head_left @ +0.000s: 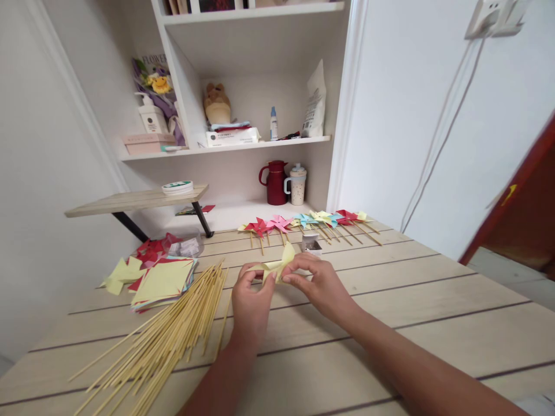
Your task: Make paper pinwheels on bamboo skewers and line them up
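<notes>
A pale yellow paper pinwheel (286,255) is held between my two hands above the middle of the table. My left hand (254,297) pinches its left side, thumb toward the centre. From the right, the fingers and thumb of my right hand (318,283) close on the paper near its middle; whether they also grip a pin is too small to tell. Just behind the hands stands a small open box (311,244) with dark contents. To the left lies a loose bundle of thin wooden sticks (177,335), beside a stack of square paper sheets (162,283).
Finished pinwheels on sticks (280,222) lie along the table's back edge. Yellow cut paper (124,274) and a clear tub (186,245) sit at the left, near a small raised shelf (139,199). A red jug (276,184) and a cup (297,186) stand behind.
</notes>
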{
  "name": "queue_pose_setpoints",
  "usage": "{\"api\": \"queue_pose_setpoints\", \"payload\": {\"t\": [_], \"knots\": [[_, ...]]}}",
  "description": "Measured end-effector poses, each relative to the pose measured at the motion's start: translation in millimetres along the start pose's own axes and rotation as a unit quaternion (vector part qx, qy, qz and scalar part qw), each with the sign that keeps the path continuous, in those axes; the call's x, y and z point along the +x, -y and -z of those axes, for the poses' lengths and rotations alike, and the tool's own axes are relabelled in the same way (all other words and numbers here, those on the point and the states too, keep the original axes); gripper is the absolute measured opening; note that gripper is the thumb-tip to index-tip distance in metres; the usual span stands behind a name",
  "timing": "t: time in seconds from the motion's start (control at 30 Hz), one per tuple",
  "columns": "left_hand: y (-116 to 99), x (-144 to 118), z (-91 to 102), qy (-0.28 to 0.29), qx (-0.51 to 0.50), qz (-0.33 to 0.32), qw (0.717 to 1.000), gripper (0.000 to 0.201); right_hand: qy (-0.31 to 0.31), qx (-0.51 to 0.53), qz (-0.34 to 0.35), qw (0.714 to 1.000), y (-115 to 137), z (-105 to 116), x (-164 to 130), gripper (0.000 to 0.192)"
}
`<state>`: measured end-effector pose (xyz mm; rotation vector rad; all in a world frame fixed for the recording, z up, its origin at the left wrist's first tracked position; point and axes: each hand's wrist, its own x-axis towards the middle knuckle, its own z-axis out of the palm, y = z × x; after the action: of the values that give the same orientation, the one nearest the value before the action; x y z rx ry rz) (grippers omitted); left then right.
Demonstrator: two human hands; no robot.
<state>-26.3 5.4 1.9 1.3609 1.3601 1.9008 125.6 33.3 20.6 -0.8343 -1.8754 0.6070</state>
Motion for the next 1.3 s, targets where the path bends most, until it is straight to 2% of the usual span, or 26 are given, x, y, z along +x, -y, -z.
{"api": "queue_pose_setpoints", "payload": {"t": [0.4, 0.73, 0.93, 1.3], "knots": [[2, -2, -0.7, 0.012, 0.028, 0.016, 0.999, 0.008, -0.013, -0.010, -0.008, 1.000, 1, 0, 0, 0.011], [-6, -3, 0.4, 0.021, 0.033, -0.012, 0.999, 0.007, -0.009, -0.024, 0.001, 1.000, 1, 1, -1, 0.011], [-4, -5, -1.3, 0.028, 0.040, -0.025, 0.998, 0.007, -0.040, -0.011, 0.004, 0.999, 2, -2, -2, 0.011], [-1, -7, -4.5, -0.001, 0.020, -0.006, 1.000, 0.008, -0.094, -0.015, 0.020, 0.995, 5, -11, -5, 0.007]]}}
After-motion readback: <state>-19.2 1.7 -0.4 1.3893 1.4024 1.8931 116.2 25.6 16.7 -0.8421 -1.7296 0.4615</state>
